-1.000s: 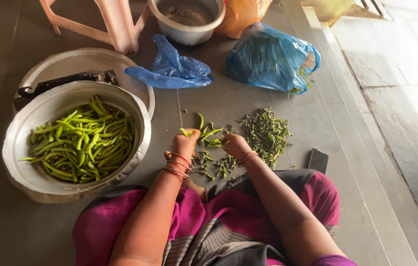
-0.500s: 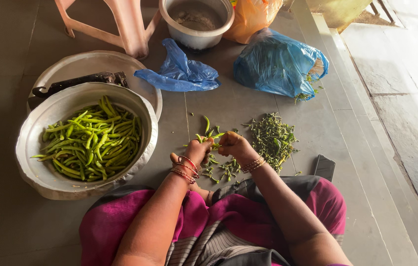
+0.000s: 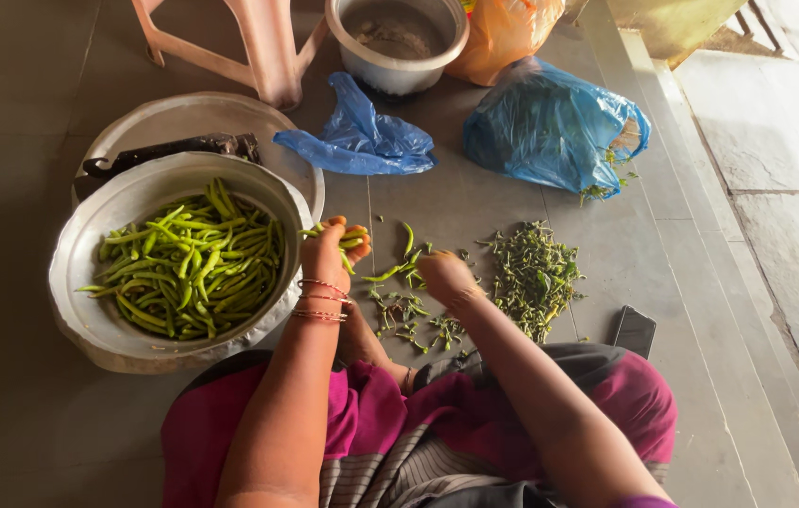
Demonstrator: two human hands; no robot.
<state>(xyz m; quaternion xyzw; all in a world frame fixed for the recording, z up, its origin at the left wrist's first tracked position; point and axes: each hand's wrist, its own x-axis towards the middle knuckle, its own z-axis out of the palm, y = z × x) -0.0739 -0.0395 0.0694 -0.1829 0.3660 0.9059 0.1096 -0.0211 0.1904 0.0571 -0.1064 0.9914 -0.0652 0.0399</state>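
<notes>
My left hand (image 3: 329, 249) is closed around a few green chillies (image 3: 351, 237) and hovers at the right rim of a wide steel bowl (image 3: 89, 315) filled with several green chillies (image 3: 192, 263). My right hand (image 3: 445, 275) reaches down with curled fingers onto loose chillies (image 3: 398, 271) lying on the floor; whether it grips one I cannot tell. A pile of plucked green stems (image 3: 533, 277) lies just right of that hand, and smaller stem bits (image 3: 409, 315) lie in front of my knees.
A steel plate (image 3: 183, 118) with a dark tool (image 3: 169, 150) sits behind the bowl. Two blue plastic bags (image 3: 362, 141) (image 3: 550, 127), an orange bag (image 3: 503, 33), a grey pot (image 3: 398, 42) and pink stool legs (image 3: 263, 47) stand further back. A dark phone (image 3: 635, 331) lies right.
My left hand has lifted off the floor with chillies and swung left toward the bowl. My right hand stayed by the loose chillies. The camera view shifted slightly.
</notes>
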